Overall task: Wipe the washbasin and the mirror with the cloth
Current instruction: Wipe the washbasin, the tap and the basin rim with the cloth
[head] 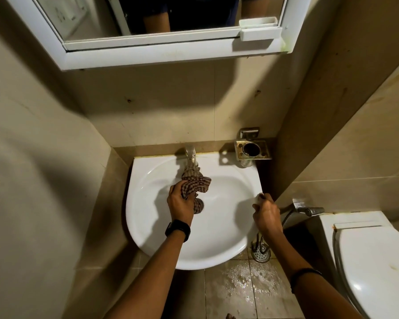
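Observation:
A white washbasin (148,217) is fixed to the tiled wall below me. My left hand (180,201) grips a bunched brown checked cloth (194,180) inside the bowl, and the cloth's upper end reaches up to the tap (190,154). My right hand (266,215) sits at the basin's right rim with its fingers curled over the edge. The mirror (97,21) in its white frame hangs on the wall above, at the top of the view.
A metal holder (252,149) is mounted on the wall right of the tap. A white toilet (373,263) stands at the right, with a spray handle (309,209) beside it. The floor tiles (247,286) under the basin are wet, with a drain (260,253).

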